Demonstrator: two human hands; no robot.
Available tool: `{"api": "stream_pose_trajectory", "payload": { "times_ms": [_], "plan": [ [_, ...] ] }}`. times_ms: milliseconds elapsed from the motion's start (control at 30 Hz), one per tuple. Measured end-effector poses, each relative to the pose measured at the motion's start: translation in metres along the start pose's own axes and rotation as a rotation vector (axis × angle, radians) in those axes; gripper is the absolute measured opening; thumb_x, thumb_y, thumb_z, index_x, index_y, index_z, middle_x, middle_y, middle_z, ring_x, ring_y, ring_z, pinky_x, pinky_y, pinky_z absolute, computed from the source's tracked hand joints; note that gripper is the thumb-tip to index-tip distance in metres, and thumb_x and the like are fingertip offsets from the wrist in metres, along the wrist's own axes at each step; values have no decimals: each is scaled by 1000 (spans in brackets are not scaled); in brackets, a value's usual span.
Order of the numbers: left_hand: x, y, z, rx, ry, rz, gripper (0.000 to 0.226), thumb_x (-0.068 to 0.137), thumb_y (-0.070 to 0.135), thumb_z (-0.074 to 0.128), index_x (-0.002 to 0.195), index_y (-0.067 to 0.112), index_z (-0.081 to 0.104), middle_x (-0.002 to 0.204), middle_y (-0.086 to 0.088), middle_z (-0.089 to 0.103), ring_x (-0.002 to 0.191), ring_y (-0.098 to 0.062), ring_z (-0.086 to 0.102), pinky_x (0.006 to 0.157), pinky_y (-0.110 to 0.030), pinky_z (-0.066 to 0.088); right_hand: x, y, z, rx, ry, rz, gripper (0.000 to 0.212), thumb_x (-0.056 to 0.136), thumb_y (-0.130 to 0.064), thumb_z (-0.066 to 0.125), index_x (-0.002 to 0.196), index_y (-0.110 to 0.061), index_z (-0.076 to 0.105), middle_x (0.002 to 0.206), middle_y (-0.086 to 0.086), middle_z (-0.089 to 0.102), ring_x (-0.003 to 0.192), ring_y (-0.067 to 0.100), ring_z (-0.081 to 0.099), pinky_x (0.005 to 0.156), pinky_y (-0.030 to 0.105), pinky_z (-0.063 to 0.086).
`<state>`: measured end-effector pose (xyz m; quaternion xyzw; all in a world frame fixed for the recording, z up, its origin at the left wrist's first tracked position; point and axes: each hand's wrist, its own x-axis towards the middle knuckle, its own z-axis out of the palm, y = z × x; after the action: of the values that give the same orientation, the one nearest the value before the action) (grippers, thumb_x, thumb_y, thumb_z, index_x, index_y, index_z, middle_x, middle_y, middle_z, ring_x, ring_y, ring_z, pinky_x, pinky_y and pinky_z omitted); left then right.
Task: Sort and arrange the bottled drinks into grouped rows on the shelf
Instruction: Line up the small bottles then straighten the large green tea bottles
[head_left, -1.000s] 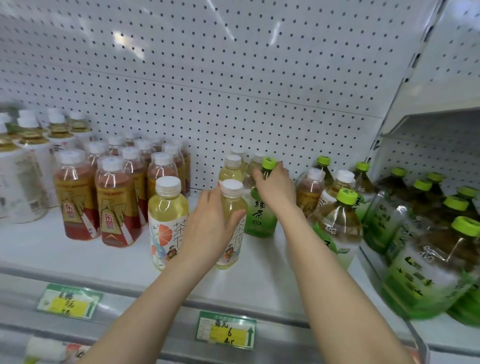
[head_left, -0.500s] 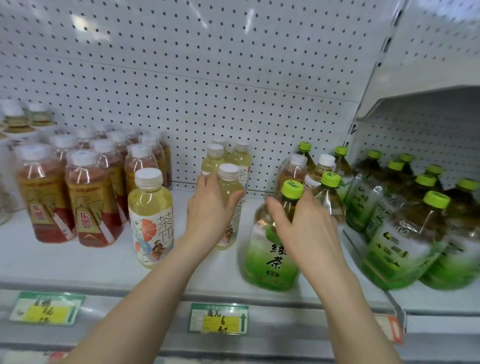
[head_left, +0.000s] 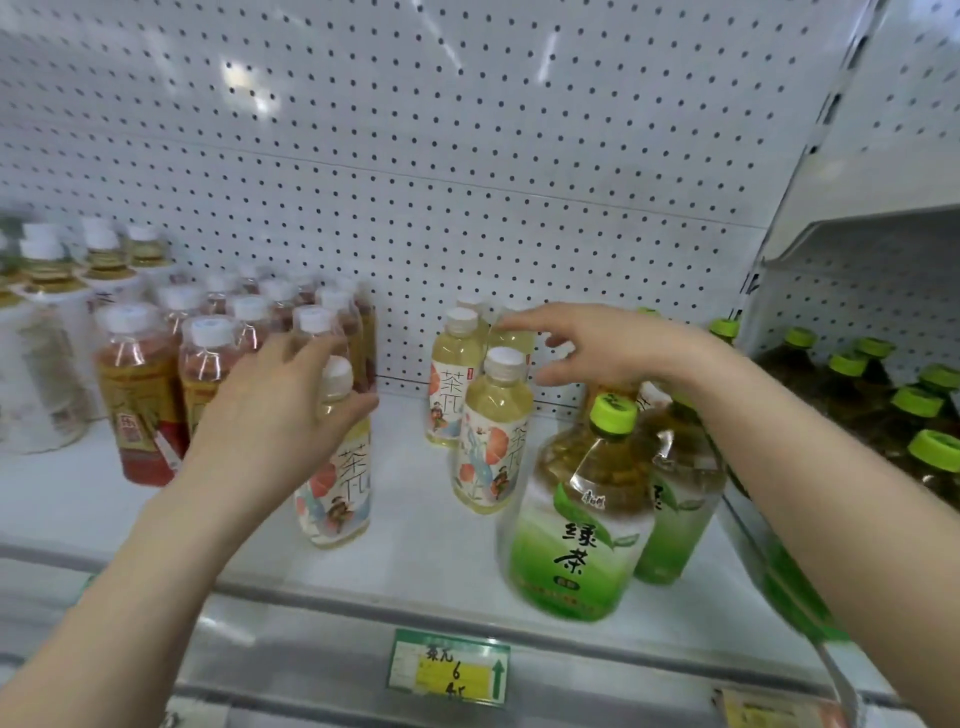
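Observation:
My left hand (head_left: 270, 415) grips the shoulder of a yellow tea bottle (head_left: 337, 493) with a white cap, standing near the shelf's (head_left: 415, 551) front. To its right stand a second yellow tea bottle (head_left: 493, 441) and, behind it, another yellow tea bottle (head_left: 454, 374). My right hand (head_left: 597, 345) hovers over them with fingers spread, holding nothing; its fingertips reach the rearmost yellow bottle. A big green tea bottle (head_left: 576, 519) with a lime cap stands free at the front right, a similar green bottle (head_left: 675, 493) just behind it.
Red-brown tea bottles (head_left: 140, 395) with white caps fill the left in rows, and white-labelled bottles (head_left: 41, 364) stand beyond them. Dark bottles with lime caps (head_left: 914, 410) crowd the neighbouring shelf at right. A price tag (head_left: 449, 667) sits on the front rail. Pegboard backs the shelf.
My right hand let go of the green tea bottle, now standing at the front, and rose to the yellow bottles. My left hand shifted from the middle yellow bottle to the left one.

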<state>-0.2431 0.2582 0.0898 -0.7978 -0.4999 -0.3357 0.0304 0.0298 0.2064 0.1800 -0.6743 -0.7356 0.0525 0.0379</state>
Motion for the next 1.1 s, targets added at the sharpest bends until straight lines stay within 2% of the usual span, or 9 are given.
{"api": "stream_pose_trajectory", "payload": {
  "times_ms": [67, 133, 300, 400, 533, 700, 833, 933, 1100],
  "plan": [
    [-4, -6, 3, -14, -37, -20, 53, 87, 45, 63, 136, 26, 54, 119, -9, 67, 104, -36, 64, 78, -44, 49, 24, -2, 5, -21, -159, -46, 63, 91, -21, 69, 145, -43, 43, 154, -10, 40, 125, 18, 53, 107, 39, 42],
    [-2, -7, 6, -82, 26, -6, 44, 87, 42, 65, 130, 33, 58, 108, -5, 73, 97, -33, 67, 74, -40, 48, 40, -2, 8, -37, -135, -76, 49, 88, -21, 73, 131, -38, 58, 139, -3, 55, 109, 19, 61, 99, 39, 49],
    [18, 5, 32, -225, 9, 42, 43, 89, 40, 66, 131, 38, 58, 110, 1, 73, 95, -26, 67, 80, -38, 51, 69, 11, 9, -168, -38, -20, 37, 85, -28, 76, 120, -28, 65, 102, 3, 70, 89, 22, 68, 79, 32, 53],
    [40, 18, 52, -327, -35, 101, 43, 90, 37, 66, 132, 36, 58, 111, 2, 72, 90, -16, 62, 78, -33, 48, 91, 21, 10, -188, -19, 39, 37, 85, -29, 76, 120, -25, 65, 104, 6, 71, 82, 22, 71, 77, 32, 55],
    [70, 23, 74, -422, -145, 146, 44, 93, 34, 63, 136, 36, 53, 125, 8, 67, 104, -12, 63, 90, -36, 52, 115, 29, 9, -172, 6, 85, 44, 84, -31, 77, 123, -19, 62, 99, 3, 67, 71, 18, 67, 54, 23, 45],
    [92, 22, 87, -466, -202, 225, 43, 96, 25, 60, 138, 31, 53, 136, 5, 61, 121, -16, 58, 99, -42, 48, 123, 35, 10, -140, 9, 118, 51, 84, -35, 77, 128, -18, 56, 104, 4, 64, 69, 15, 63, 59, 26, 50],
    [92, 12, 92, -515, -193, 256, 44, 96, 21, 61, 138, 30, 53, 136, 6, 59, 122, -12, 54, 100, -39, 48, 93, 47, -19, -10, -39, 132, 62, 90, -45, 68, 143, -27, 41, 119, -3, 64, 85, 13, 70, 82, 33, 57],
    [90, 7, 95, -539, -179, 287, 45, 95, 22, 60, 138, 33, 53, 132, 11, 57, 120, -10, 53, 98, -39, 48, 42, 76, -44, 213, 177, 150, 47, 90, -41, 68, 134, -35, 52, 115, -13, 66, 88, 13, 72, 84, 35, 57],
    [86, 13, 101, -609, -162, 293, 45, 94, 23, 59, 133, 45, 50, 128, 18, 53, 114, -6, 52, 86, -26, 45, -45, 131, -25, 487, 574, 320, 23, 90, -33, 70, 113, -32, 66, 104, -5, 72, 91, 15, 71, 88, 42, 58]
  ]
}}
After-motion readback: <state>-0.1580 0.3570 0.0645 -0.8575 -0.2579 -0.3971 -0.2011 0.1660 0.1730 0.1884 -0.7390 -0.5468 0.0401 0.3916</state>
